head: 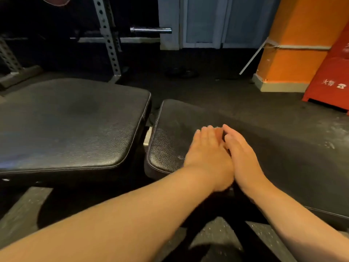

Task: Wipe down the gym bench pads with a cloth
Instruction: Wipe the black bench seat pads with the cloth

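Nearest the camera, two bare forearms reach forward over the grey speckled rubber floor [219,231] and the dark frame under the bench. They meet on the right-hand black vinyl bench pad [170,148]. There the left hand [207,154] and the right hand [242,154] lie side by side, touching along their inner edges. Both hands have straight fingers laid flat and pressing down on the vinyl, and neither is curled round anything.

No cloth can be made out. If one is under the palms, it is hidden or too dark to tell apart from the pad. The hands sit near the pad's near-left corner, whose surface looks dull and faintly streaked.

Beyond a narrow gap, where a small white bracket [147,137] shows, lies the left-hand black vinyl bench pad [71,125]. It is broad and glossy, and nothing touches it.

Farther off stand a perforated grey steel rack upright [109,40] and a chrome barbell sleeve [151,30]. To the right are an orange pillar [294,35] and a red cabinet [332,76].

The step in hand looks like the wiping of the right pad, early in its run. Most of that pad stretches away to the right, seemingly unworked.

The next move probably calls for steady downward pressure and a long sweep along the pad, with the palms kept flat. After that would come a shift across the gap to the other pad.
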The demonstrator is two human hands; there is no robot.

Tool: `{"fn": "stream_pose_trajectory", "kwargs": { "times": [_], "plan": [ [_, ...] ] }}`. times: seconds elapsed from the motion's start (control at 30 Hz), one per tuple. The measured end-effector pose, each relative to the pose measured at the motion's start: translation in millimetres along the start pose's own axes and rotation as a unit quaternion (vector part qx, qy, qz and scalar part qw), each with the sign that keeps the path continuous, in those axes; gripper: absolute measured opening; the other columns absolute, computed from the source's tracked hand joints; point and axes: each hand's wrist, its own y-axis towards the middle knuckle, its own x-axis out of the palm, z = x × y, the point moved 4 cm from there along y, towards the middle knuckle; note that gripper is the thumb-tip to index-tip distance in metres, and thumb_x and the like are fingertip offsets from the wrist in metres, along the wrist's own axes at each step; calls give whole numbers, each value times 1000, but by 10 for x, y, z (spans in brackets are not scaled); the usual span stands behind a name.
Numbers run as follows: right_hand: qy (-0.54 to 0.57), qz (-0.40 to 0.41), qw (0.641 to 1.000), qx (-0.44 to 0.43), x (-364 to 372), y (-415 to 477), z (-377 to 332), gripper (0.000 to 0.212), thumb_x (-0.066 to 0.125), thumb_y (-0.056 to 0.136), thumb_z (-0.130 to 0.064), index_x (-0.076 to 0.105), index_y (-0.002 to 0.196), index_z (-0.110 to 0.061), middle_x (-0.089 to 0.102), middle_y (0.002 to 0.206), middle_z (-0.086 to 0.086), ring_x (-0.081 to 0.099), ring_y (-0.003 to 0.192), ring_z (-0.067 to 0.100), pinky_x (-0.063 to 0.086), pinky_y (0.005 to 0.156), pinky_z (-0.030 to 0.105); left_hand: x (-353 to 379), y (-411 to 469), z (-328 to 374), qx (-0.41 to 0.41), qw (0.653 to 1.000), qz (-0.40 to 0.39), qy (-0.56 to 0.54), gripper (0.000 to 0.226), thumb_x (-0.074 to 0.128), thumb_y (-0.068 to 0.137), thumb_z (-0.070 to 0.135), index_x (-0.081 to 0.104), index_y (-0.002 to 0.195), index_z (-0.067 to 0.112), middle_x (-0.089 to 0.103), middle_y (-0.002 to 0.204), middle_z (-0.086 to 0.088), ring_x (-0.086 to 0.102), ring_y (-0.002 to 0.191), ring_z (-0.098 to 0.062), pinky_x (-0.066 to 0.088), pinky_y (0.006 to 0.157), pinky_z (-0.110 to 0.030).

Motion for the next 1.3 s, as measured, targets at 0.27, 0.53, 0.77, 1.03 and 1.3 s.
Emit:
{"fn": "stream_pose_trajectory", "kwargs": {
  "times": [0.27,0.53,0.77,1.03,1.3],
  "plan": [
    [-473,-203,851,-105,212,-260,-135,68,14,91,-76,-10,151,-57,-5,169,3,-14,153,13,-1,125,40,-297,-488,-1003,24,947,38,-319,58,42,97,9,33,149,34,46,151,7,38,141,-6,29,118,-28],
    [-425,-214,876,-71,359,89,-232,68,33,81,-79,31,146,-59,-6,168,-3,-15,153,28,-11,122,54,-86,-707,-1112,-7,948,186,-256,61,40,95,3,38,149,30,35,154,12,13,146,0,4,119,-18],
    [-376,-188,877,-232,385,-195,-356,28,46,99,-50,55,125,-56,47,114,-23,39,115,10,22,100,30,-49,-774,-1099,-19,940,213,-266,55,44,96,4,42,146,27,41,152,6,21,144,-10,2,110,-5],
    [-401,-102,894,-173,540,84,-379,13,50,100,-39,60,107,-42,49,114,-18,46,113,13,29,92,38,-3,-770,-1100,-25,922,258,-287,49,47,93,3,49,138,22,50,117,14,45,107,-4,38,105,-29],
    [-373,-103,906,-173,559,109,-448,11,57,97,-38,58,106,-42,49,104,-17,49,107,11,40,99,48,36,-756,-1126,-19,917,280,-285,44,47,93,3,51,135,17,55,128,6,45,119,-3,33,106,-23]
  ]
}}
